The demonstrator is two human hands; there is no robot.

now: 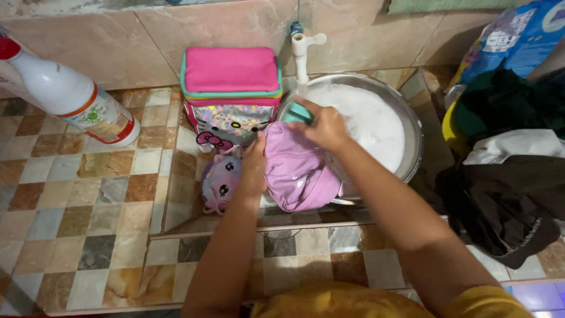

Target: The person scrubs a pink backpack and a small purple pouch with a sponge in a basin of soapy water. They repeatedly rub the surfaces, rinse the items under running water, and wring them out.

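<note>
A pink-purple backpack [297,171] lies against the rim of a metal basin [412,135] full of white suds. My left hand [254,165] grips the backpack's left side. My right hand [323,125] presses a teal brush [296,112] onto the top of the backpack, fingers closed around it. A white tap [301,50] stands just behind, over the basin's edge.
A pink lunch bag with a cartoon cat face [231,94] stands left of the basin, with a small purple pouch [219,182] below it. A white spray bottle [70,94] lies at left. Dark clothes [506,194] and a blue detergent bag [518,35] sit at right.
</note>
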